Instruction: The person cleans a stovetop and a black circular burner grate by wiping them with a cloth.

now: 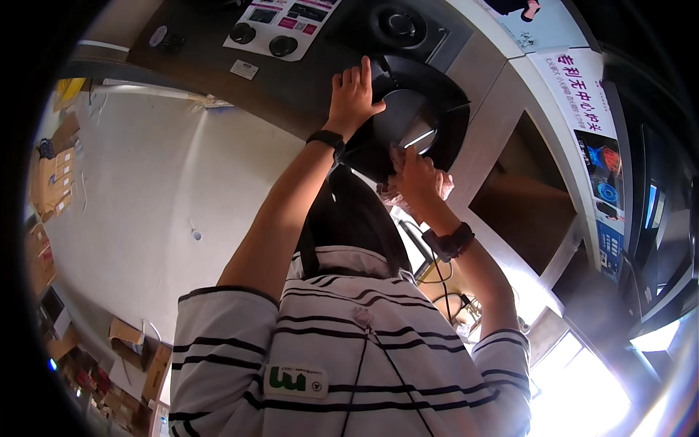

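Note:
A black, round, dish-like object with a glossy disc at its middle lies before me. My left hand is at its left edge, fingers stretched out and thumb apart, grasping nothing. I cannot tell how firmly that hand touches the edge. At the near side of the object, my right hand grips a crumpled pink cloth. The cloth's upper end meets the lower edge of the glossy disc. Part of the cloth is hidden behind my fingers.
Beyond the object, a round black burner sits on the dark countertop. A printed sheet and a small white card lie to its left. A square opening is at right. Cardboard boxes stand on the floor at far left.

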Motion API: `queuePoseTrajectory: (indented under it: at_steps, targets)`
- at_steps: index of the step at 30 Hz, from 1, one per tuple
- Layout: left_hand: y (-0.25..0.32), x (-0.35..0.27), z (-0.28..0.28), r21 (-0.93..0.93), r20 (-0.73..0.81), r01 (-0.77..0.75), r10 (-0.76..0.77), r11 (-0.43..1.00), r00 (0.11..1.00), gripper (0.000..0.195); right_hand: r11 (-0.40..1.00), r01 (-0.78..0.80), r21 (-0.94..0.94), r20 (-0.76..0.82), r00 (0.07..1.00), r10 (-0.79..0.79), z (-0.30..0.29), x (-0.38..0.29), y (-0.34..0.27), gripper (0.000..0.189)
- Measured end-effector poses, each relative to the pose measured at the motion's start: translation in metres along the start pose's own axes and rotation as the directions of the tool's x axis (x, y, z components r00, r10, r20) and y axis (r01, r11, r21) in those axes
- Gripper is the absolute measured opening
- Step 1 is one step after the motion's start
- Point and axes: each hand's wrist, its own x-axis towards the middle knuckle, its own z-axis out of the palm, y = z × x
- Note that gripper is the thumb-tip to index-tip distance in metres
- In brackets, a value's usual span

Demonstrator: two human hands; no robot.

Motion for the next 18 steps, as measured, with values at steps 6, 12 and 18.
queuePoseTrajectory:
  at_steps: [6,12,18]
  targets:
    - [-0.004,-0.003,0.003,0.067,-0.027,-0.023,0.025,0.997,0.999,0.099,0.986,0.083,-0.141,-0.374,0.918,-0.131,0.021,-0.025,0.005,0.037]
    - [-0.003,0.001,-0.002,0.070,-0.026,-0.011,0.013,0.998,1.000,0.096,0.986,-0.006,-0.166,0.059,0.998,0.016,0.012,0.001,0.001,0.042]
    - [0.001,-0.004,0.000,0.049,-0.062,0.004,-0.001,0.999,0.998,0.099,0.980,0.086,-0.179,0.069,0.995,-0.074,-0.002,-0.025,0.007,0.046]
